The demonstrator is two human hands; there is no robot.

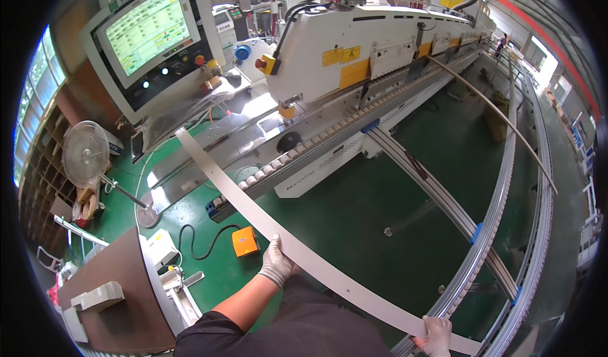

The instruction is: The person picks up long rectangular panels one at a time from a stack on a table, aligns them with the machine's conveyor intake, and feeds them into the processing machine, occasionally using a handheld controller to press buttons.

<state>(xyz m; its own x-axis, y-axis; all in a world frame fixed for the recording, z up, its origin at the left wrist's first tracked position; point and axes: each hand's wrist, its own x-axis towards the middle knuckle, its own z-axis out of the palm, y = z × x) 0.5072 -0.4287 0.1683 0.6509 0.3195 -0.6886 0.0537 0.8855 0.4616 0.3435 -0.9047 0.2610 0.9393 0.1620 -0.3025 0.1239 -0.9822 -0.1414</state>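
A long, narrow white board strip (335,282) runs diagonally in front of me, with small holes along it. My left hand (277,262), in a pale glove, is closed on its near edge around the middle. Close to its right end, my right hand (436,335), also gloved, grips the strip. The strip's far left end reaches over the metal bed of a long white machine (323,66) and passes by the end of its roller track (297,157). Fingers under the strip are mostly hidden.
A control panel (149,34) with a lit screen stands at left, near a fan (87,151). On the green floor lies an orange foot pedal (245,241). A brown table (114,294) is at lower left. Metal rails (487,230) curve along the right, with another thin strip (494,107) across them.
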